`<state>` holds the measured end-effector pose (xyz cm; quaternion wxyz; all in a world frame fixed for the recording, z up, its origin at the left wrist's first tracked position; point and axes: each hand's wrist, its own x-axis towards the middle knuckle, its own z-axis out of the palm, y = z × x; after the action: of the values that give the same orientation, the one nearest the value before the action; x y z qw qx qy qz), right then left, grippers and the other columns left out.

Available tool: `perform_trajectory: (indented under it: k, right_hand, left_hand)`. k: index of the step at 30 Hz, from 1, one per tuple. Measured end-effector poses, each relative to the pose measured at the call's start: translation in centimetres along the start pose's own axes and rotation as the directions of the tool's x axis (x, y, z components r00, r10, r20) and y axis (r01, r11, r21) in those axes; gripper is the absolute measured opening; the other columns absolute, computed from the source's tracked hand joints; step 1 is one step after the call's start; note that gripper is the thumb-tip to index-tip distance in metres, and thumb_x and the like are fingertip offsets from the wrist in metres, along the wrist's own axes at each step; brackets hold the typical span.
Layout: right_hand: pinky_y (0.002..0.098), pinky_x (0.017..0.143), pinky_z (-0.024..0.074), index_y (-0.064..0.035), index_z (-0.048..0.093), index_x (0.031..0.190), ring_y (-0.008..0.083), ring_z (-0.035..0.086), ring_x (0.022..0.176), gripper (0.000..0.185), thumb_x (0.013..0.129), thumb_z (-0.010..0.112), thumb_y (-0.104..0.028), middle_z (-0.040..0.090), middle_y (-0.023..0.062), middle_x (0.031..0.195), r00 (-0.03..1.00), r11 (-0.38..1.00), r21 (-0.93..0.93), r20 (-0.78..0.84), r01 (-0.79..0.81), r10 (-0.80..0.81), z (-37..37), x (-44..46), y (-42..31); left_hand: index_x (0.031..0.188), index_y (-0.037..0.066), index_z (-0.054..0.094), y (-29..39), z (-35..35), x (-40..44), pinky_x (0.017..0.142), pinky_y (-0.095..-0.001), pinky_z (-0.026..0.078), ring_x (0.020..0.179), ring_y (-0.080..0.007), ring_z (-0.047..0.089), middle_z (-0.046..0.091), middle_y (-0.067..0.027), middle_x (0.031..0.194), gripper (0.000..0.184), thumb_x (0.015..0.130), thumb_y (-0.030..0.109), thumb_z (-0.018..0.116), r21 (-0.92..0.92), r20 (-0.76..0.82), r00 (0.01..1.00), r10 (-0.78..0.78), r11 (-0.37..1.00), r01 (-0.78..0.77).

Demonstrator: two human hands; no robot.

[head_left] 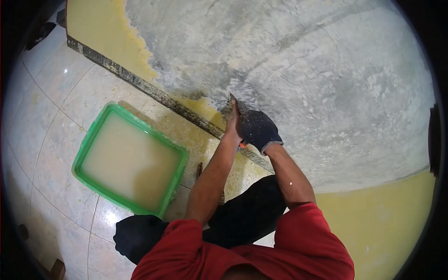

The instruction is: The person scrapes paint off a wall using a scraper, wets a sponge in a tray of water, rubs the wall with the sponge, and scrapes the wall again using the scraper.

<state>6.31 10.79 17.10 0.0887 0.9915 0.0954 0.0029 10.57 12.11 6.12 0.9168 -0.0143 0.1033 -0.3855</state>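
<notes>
My right hand [259, 128], in a dark knitted glove, is closed around a scraper whose orange handle end [242, 145] shows below the glove. The blade is mostly hidden. Pressed against the glove's left side, my bare left hand [233, 122] also grips the tool, its fingers pointing up the wall. Both hands are at the low part of the wall [322, 93], which is bare grey with whitish streaks. Just left of the fingers, a patch of yellow paint [200, 107] borders the grey surface.
A green basin [83, 161] of cloudy water stands on the tiled floor [51, 154] to the left. A dark baseboard strip [140, 84] runs along the wall's foot. Yellow paint flakes litter the tiles. A thin dark stick-like object [199, 169] lies by my left forearm.
</notes>
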Motion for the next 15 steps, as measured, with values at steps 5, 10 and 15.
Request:
perform_trajectory:
  k: [5, 10, 15]
  right_hand:
    - [0.0468, 0.071, 0.0469, 0.0019, 0.06, 0.095, 0.0388, 0.06, 0.077, 0.028, 0.078, 0.053, -0.019, 0.062, 0.0247, 0.082, 0.964, 0.977, 0.04, 0.178, -0.209, 0.199, -2.6, -0.3, -1.5]
    - [0.0469, 0.069, 0.0468, 0.0016, 0.061, 0.099, 0.0392, 0.059, 0.077, 0.031, 0.078, 0.056, -0.02, 0.062, 0.023, 0.08, 0.998, 0.998, -0.042, -0.056, -0.045, 0.043, -1.2, -2.1, 0.4]
    - [0.046, 0.073, 0.0456, 0.0003, 0.061, 0.092, 0.0381, 0.059, 0.082, 0.028, 0.076, 0.058, -0.023, 0.062, 0.0218, 0.084, 0.997, 1.0, 0.01, 0.076, -0.008, 0.007, -0.6, -0.8, 1.0]
  left_hand:
    - [0.123, 0.001, 0.05, 0.1, -1.4, 1.6, 0.073, -0.0382, 0.054, 0.085, -0.0241, 0.063, 0.062, -0.014, 0.099, 0.074, 0.086, 0.066, 0.046, 0.142, 0.013, 0.995, 0.101, 0.985, -0.102]
    - [0.12, 0.001, 0.05, -0.1, 2.2, -2.4, 0.067, -0.0361, 0.052, 0.08, -0.0214, 0.062, 0.061, -0.0113, 0.095, 0.071, 0.087, 0.063, 0.049, 0.055, -0.03, 0.999, 0.013, 0.998, -0.011]
    - [0.12, 0.002, 0.05, -0.6, 0.5, 0.5, 0.071, -0.0386, 0.056, 0.079, -0.0244, 0.062, 0.061, -0.013, 0.098, 0.072, 0.086, 0.065, 0.047, 0.026, -0.052, 0.993, 0.107, 0.994, -0.105]
